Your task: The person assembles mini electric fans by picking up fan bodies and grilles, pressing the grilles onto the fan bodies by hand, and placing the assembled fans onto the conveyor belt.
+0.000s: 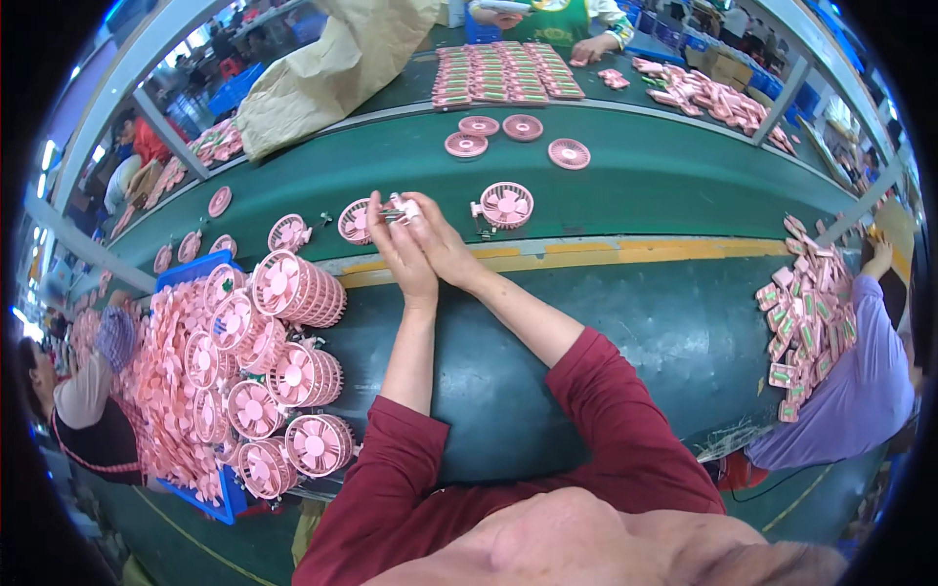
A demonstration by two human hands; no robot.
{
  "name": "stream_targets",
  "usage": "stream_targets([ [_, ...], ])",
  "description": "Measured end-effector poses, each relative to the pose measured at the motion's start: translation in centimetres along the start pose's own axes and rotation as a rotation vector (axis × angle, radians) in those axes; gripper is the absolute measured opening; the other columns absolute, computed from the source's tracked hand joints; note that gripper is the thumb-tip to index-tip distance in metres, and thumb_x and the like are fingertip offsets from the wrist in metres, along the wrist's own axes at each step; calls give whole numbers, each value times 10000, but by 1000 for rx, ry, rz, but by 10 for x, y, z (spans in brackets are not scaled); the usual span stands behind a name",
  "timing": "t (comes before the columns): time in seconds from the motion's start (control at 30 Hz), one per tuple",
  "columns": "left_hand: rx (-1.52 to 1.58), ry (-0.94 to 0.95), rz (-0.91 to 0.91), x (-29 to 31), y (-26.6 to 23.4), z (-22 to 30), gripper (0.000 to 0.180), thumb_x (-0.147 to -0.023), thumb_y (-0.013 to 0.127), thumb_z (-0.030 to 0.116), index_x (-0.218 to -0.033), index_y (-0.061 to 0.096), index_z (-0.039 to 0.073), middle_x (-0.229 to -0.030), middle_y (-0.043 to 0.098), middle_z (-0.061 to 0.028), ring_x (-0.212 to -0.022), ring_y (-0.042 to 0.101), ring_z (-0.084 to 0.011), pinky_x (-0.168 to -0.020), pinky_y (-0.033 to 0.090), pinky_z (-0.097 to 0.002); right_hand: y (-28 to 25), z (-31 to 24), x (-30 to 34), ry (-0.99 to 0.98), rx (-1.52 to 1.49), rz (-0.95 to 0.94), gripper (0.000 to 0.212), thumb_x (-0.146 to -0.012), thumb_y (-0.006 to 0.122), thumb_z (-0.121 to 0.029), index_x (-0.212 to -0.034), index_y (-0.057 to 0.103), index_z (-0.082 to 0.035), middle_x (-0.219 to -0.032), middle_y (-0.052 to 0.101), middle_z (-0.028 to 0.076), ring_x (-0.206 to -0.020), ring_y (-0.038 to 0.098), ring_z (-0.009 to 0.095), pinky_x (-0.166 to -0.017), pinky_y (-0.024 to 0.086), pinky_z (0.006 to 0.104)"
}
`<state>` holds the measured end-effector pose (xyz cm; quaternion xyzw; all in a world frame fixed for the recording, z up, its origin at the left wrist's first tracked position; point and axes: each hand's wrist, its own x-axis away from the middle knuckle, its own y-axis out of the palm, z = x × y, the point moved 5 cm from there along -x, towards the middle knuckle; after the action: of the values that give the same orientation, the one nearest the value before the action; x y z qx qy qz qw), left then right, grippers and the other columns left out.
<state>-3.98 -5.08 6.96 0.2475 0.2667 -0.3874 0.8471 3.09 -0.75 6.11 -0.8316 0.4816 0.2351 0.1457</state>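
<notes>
Big factory hall, metal frame rails overhead, other workers at both sides and across. Long green conveyor belt (625,186) through the middle, with a green tabletop (625,342) in front of it and a yellow strip between the two. Blue bin (210,493) on the left heaped with pink grille parts, stacks of pink fan cages (293,376) leaning on it, probably kept there for an easy grab. Pile of small pink boxes (806,322) on the right by a purple sleeve. One finished pink fan (505,205) parked on the belt. Both hands pressed close together at the belt edge: left hand (403,256) and right hand (437,239) pinching a small white part (403,207) against a pink fan head (356,221), likely for steadiness.
</notes>
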Motion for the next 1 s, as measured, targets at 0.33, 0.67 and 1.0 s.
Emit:
stream_targets([
  [0.33, -933, 107, -91, -13, -19, -48, 709, -851, 666, 246, -1448, 329, 66, -1456, 360, -209, -1385, 252, -425, -1102, 192, -605, -248, 7, -16, 350, 916, 377, 750, -780, 692, -515, -1335, 492, -52, -1181, 620, 212, -1102, 595, 336, -927, 487, 457],
  [0.67, -1178, -188, -142, -17, -18, -86, 931, -746, 793, 294, -1496, 265, 136, -1530, 185, -286, -1403, 195, -485, -1116, 243, -573, -350, 56, -18, 300, 1379, 309, 759, -748, 763, -431, -1390, 453, -168, -1394, 413, 301, -1330, 369, 451, -1041, 359, 571],
  [1.0, -1188, -96, -159, -17, -13, -85, 917, -735, 796, 291, -1473, 292, 86, -1493, 261, -283, -1318, 306, -456, -1061, 332, -537, -361, 124, -79, 164, 1391, 404, 660, -711, 752, -538, -1234, 597, -166, -1145, 614, 163, -1055, 565, 379, -904, 482, 463],
])
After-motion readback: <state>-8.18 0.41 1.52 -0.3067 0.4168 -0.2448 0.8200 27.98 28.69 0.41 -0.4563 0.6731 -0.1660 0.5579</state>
